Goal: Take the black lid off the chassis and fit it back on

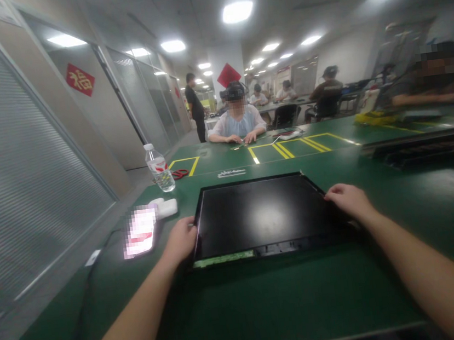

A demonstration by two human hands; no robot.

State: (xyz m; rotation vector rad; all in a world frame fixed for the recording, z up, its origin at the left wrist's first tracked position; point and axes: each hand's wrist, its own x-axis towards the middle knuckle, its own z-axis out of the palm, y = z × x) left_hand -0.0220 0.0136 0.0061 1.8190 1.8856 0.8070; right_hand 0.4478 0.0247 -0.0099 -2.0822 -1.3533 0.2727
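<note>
A flat black screen panel (261, 215) lies face up over the green table (268, 303), its glossy surface reflecting a ceiling light. A green strip (223, 259) shows along its near edge at the left. My left hand (182, 237) grips the panel's left edge, fingers bent around it. On the other side, my right hand (348, 199) pinches the right edge near the far corner. The undersides of both hands' grips are hidden.
Left of the panel are a lit phone (141, 231), a white case (166, 208), a water bottle (159, 168) and red scissors (180, 173). A person (238, 119) sits across the table. Dark frames (427, 148) lie at the right.
</note>
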